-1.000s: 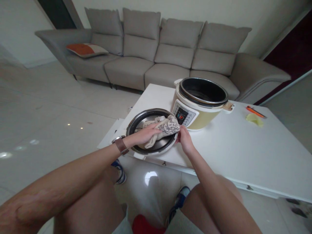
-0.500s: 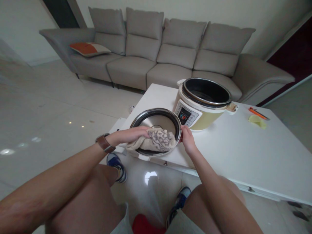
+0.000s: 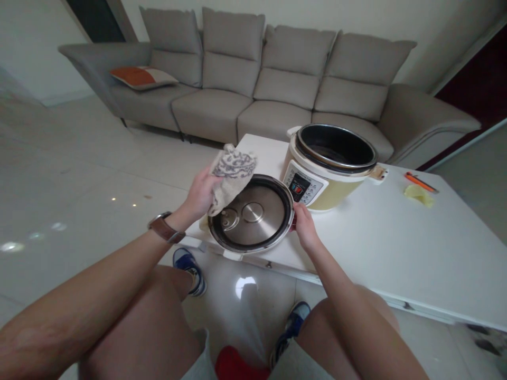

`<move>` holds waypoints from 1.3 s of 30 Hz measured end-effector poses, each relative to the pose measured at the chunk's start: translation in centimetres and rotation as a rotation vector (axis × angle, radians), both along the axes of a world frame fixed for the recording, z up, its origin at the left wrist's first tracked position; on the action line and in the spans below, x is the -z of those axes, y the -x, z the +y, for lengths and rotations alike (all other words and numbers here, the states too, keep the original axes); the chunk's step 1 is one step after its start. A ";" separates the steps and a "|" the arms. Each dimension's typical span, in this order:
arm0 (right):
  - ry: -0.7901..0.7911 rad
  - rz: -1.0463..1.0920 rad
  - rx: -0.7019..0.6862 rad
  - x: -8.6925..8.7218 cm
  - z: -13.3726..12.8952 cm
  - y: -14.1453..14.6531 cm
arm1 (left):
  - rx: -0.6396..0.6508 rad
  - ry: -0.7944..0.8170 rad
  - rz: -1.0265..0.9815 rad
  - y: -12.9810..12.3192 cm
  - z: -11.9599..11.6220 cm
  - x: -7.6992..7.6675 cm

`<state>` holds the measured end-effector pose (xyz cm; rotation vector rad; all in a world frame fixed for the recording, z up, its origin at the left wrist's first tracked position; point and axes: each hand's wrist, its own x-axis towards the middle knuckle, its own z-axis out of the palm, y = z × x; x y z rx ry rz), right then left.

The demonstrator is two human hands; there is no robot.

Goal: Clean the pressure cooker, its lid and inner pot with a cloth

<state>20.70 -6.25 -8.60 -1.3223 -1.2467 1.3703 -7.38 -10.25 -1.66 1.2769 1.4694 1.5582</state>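
White table (image 3: pixel 396 253), 1 cooker (image 3: pixel 340 195) partly blocking gray sofa (image 3: pixel 277 79)
My left grip (image 3: pixel 201 194) clutches cloth (image 3: pixel 235 177); right grip (image 3: pixel 306 226), the lid (image 3: pixel 253 232).

Glossy metal lid (image 3: pixel 257 226), matt cloth (image 3: pixel 233 182)

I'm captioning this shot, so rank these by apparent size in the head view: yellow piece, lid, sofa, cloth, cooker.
1. Sofa
2. Cooker
3. Lid
4. Cloth
5. Yellow piece

The lid lies nearer the camera than the cooker, yet looks smaller.
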 end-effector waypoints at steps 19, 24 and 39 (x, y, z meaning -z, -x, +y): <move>-0.033 -0.031 -0.009 0.2 0.3 -0.1 | 0.679 0.110 0.936 -3.6 -2.4 2.2; -0.048 -0.022 -0.007 0.4 0.4 -0.1 | 0.766 0.227 0.763 -3.4 -2.5 1.1; -0.057 -0.019 -0.004 0.4 0.5 -0.1 | 0.681 0.489 0.320 -0.7 -2.5 -1.0</move>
